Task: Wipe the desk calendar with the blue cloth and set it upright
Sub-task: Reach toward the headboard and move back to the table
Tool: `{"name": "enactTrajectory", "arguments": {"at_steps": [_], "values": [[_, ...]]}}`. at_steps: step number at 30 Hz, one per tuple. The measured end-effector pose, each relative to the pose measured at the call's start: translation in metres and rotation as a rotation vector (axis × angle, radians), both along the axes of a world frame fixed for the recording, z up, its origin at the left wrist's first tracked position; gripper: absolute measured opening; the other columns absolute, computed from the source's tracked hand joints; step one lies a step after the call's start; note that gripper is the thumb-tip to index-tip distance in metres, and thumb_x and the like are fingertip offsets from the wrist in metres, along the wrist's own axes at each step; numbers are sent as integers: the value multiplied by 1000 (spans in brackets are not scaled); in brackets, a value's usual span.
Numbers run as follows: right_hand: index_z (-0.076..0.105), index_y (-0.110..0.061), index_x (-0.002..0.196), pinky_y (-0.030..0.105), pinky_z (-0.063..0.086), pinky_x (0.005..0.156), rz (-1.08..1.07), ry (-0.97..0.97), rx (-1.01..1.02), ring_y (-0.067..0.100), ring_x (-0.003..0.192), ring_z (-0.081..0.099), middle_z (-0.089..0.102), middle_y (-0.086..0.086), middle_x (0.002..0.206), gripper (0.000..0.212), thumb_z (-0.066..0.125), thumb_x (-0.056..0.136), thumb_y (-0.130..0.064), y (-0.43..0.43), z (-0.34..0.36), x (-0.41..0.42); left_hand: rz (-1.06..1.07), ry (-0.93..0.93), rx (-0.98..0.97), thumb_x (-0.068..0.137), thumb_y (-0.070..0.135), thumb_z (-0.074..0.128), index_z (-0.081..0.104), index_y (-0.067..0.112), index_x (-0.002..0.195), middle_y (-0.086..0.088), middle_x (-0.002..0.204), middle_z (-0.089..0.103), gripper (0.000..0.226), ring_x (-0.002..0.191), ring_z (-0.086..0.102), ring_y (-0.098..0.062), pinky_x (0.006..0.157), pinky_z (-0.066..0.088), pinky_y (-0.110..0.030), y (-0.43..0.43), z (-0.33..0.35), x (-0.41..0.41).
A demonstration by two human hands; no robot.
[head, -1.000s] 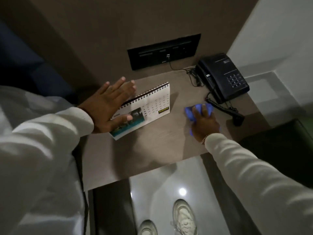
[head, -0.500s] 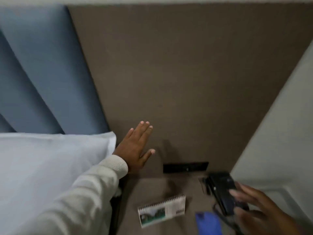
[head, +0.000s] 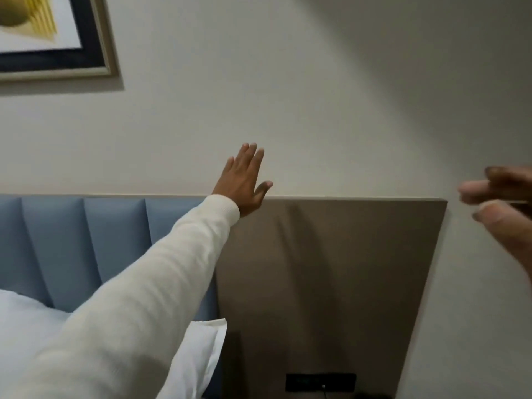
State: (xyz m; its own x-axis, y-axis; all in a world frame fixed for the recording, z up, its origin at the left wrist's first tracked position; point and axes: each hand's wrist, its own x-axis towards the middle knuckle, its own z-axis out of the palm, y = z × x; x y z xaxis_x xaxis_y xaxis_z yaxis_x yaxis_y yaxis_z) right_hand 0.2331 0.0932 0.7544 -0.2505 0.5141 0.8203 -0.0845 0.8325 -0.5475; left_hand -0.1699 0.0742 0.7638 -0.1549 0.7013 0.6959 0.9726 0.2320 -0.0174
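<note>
The head view points up at the wall, so neither the desk calendar nor the blue cloth is in sight. My left hand [head: 243,181] is raised in front of the wall, fingers straight and apart, holding nothing, at the top edge of the brown wall panel [head: 331,269]. My right hand [head: 501,208] is blurred at the right edge of the view, lifted with loose spread fingers and nothing in it.
A blue padded headboard [head: 86,249] and a white pillow [head: 201,352] lie at the lower left. A framed picture [head: 54,36] hangs at the upper left. A black socket plate [head: 320,382] sits near the bottom of the panel.
The view has swung up from the desk to the wall. My left hand came off the calendar and my right hand off the blue cloth; both rose empty. Calendar, cloth and phone dropped out of view.
</note>
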Motion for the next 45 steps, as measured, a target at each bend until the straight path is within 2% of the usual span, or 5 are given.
{"name": "enactTrajectory", "arguments": {"at_steps": [12,22,27,39,45], "values": [[72,-22,103,29,58,77,57,-337,-343,16,82,73,77,-2,89,22,73,83,-13,66,-224,-74,-52,-321,-45,94,35,45,27,5,151,-15,162,22,67,153,12,-31,122,16,-50,-7,-196,25],[71,-18,101,2,49,66,-9,-681,-761,4,70,67,71,-5,76,22,67,84,-3,108,-472,-129,191,-951,-457,96,33,50,33,10,150,-15,154,39,61,147,31,-29,117,26,-34,-62,-503,41],[58,-7,124,29,52,86,-45,-988,-974,29,94,66,70,14,104,42,66,84,-2,111,-582,-151,494,-1405,-722,96,52,41,37,12,149,-14,154,41,66,143,38,-31,114,28,-33,-67,-614,46],[26,-13,151,26,42,95,-107,-1011,-1251,27,116,61,63,13,131,76,62,85,3,117,-663,-179,551,-2090,-374,82,79,30,56,14,134,-11,144,53,88,137,45,-28,117,30,-44,-50,-695,36],[20,-21,152,33,46,98,-148,-896,-1287,25,109,60,63,6,121,89,67,80,2,123,-668,-195,493,-2110,-250,83,75,38,66,33,76,6,104,63,51,97,57,-14,102,37,-33,-34,-702,27]]}}
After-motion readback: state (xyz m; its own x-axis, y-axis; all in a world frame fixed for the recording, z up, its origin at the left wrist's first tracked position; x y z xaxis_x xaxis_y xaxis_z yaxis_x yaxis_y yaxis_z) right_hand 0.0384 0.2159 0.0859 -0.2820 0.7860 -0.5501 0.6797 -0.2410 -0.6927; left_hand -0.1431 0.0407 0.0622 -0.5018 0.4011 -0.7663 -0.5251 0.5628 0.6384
